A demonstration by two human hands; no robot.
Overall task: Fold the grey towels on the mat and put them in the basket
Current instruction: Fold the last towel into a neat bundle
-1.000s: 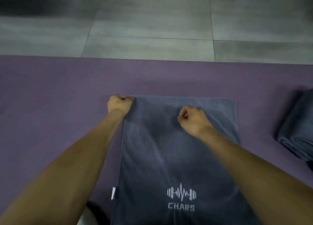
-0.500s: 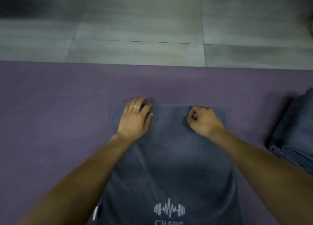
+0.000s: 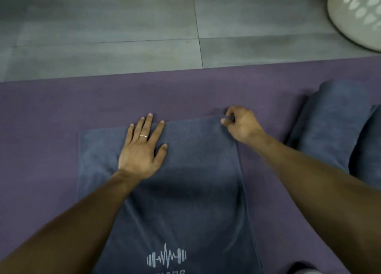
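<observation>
Currently, a grey towel [image 3: 185, 191] is spread on the purple mat [image 3: 51, 113]. Its far half is pressed flat by the left hand [image 3: 142, 150], fingers straight. Its far right corner is pinched by the right hand [image 3: 241, 125]. More grey towels [image 3: 334, 125] are piled at right; the white basket [image 3: 354, 14] is seen on the floor beyond.

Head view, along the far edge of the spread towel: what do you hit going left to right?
Bare mat → left hand flat on the towel → right hand pinching the towel's far right corner → pile of grey towels.
</observation>
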